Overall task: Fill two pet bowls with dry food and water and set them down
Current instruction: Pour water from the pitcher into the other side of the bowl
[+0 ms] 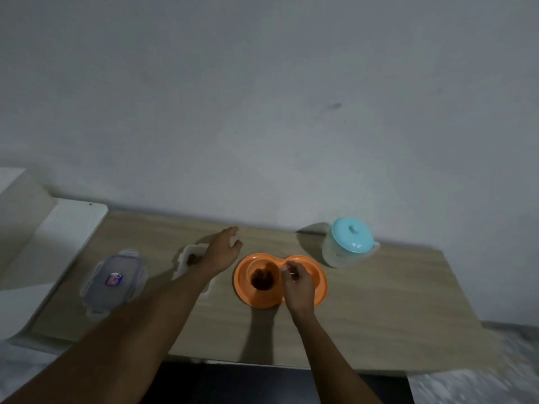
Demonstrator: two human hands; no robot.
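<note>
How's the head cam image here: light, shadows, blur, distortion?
Head view: dim and underexposed, colours muted. It is soft all over, with smear on the floor at lower right. The wide angle bends the table edges. A soft shadow falls left of the jug, and another runs from the orange double bowl to the near table edge. No strong glare, only a faint sheen on the teal lid.

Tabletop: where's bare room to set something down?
Free: tabletop right of the orange bowl, in front of the jug; also the front strip along the near edge. Crowded: the middle row from clip lid through food container to bowl.
</note>
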